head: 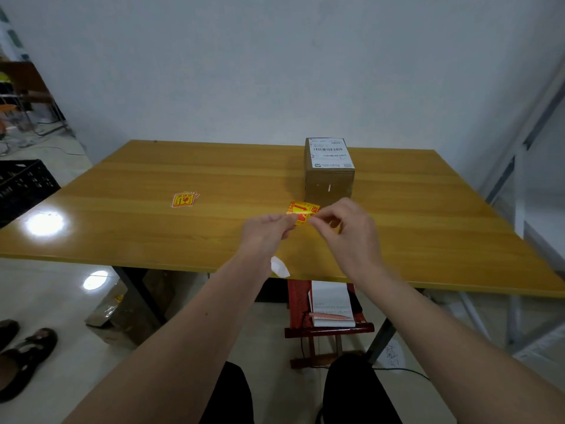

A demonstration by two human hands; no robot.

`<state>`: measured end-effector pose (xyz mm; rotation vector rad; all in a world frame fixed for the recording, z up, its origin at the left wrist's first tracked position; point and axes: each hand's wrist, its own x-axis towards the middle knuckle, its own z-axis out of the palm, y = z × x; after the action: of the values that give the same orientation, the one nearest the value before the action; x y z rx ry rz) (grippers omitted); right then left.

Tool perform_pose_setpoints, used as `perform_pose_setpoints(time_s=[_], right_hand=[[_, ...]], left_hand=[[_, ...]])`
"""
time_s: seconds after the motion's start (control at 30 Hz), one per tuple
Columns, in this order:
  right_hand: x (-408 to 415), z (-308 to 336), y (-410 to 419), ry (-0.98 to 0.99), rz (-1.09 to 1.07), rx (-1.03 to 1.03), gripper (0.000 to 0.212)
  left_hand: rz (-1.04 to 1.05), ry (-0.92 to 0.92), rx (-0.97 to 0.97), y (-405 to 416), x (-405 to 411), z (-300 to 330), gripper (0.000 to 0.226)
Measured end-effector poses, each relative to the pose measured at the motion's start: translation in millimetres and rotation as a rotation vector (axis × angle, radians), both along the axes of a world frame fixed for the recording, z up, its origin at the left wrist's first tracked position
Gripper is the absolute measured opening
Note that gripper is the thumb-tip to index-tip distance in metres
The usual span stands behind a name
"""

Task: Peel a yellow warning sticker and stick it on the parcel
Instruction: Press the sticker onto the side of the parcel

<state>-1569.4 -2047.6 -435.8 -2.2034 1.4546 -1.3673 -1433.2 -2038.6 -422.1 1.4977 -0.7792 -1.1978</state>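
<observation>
A yellow warning sticker (302,211) with red print hangs above the wooden table (153,234), pinched between both hands. My left hand (267,229) grips its lower left edge and my right hand (344,221) grips its right edge. Just behind the sticker stands the parcel (329,179), a brown cardboard box with a white shipping label on top. A small stack of more yellow stickers (183,199) lies flat on the table to the left.
A white scrap of backing paper (279,267) lies at the table's near edge. Under the table stands a red stool (298,310) with a notepad and pen. A black crate (24,185) sits at the left, with shoes on the floor.
</observation>
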Motion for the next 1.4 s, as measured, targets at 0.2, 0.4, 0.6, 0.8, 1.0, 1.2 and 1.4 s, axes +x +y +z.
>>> perform_pose_setpoints(time_s=[0.2,0.4,0.6,0.8,1.0,1.2,1.4], right_hand=[[0.1,15.7,-4.3,-0.275,-0.091,0.336,0.014],[11.6,16.9,-0.6,-0.473,-0.048,0.534,0.033],[20.4,17.8,-0.4,-0.574,-0.059,0.461,0.016],[9.1,16.0,-3.7,-0.346,-0.059,0.378,0.009],[-6.8,25.6,-3.2,0.097,-0.121,0.224,0.010],[-14.6,36.7,3.6,0.426,-0.091,0.125,0.014],[-22.2,39.6,5.5,0.173,-0.027,0.347,0.007]], left_hand=[[0.038,0.147,-0.014,7.6,-5.4,1.4,0.027],[0.051,0.308,0.009,14.1,-15.5,-2.6,0.012],[0.045,0.477,-0.053,16.3,-24.1,-9.6,0.005],[-0.014,0.375,0.071,17.9,-21.9,-6.8,0.030],[0.055,-0.330,-0.148,13.9,-19.9,3.4,0.065],[-0.093,-0.556,-0.336,8.2,-18.2,10.7,0.024],[-0.135,-0.275,-0.266,11.6,-14.2,8.9,0.013]])
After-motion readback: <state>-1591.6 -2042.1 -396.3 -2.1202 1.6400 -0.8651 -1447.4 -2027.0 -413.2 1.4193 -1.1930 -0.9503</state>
